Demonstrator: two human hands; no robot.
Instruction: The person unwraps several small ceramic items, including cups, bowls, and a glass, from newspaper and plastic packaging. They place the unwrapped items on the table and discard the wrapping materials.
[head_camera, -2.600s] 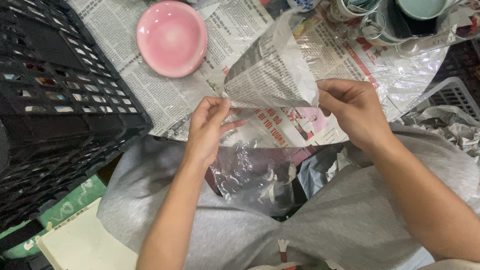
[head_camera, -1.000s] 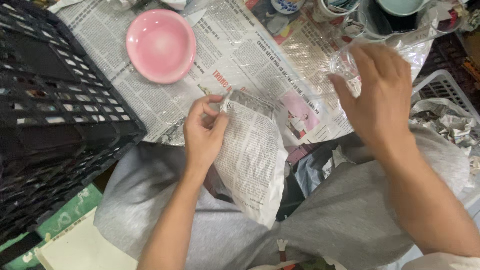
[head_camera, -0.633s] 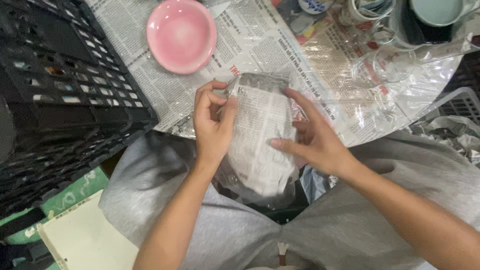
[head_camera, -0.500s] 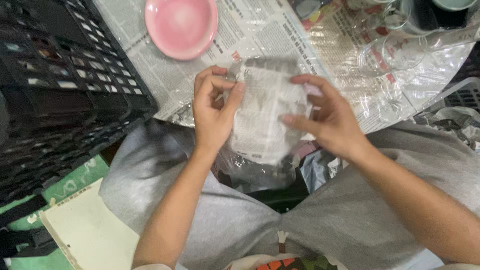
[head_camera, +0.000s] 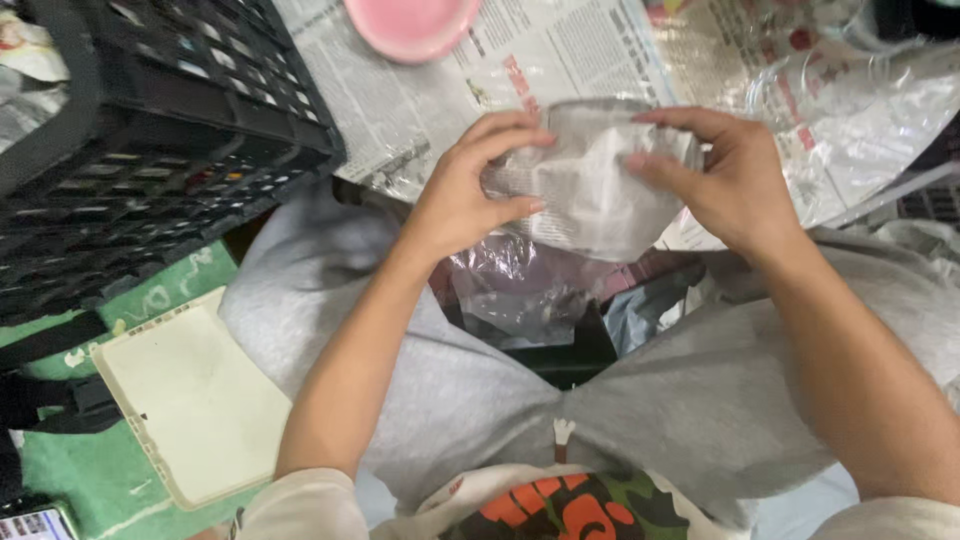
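Both hands, left hand (head_camera: 455, 200) and right hand (head_camera: 725, 180), clamp the newspaper-wrapped bundle (head_camera: 590, 190) above the lap (contents hidden). Wrapping looks nearly finished; loose edges seem left to tuck. A pink bowl (head_camera: 410, 22) sits unwrapped on the spread newspaper (head_camera: 440, 110).

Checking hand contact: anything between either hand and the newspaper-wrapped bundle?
Nothing visible. The left hand and right hand both have their grip directly on the newspaper-wrapped bundle, fingers pressed on the paper from either side. The pink bowl and black crate sit apart from it.
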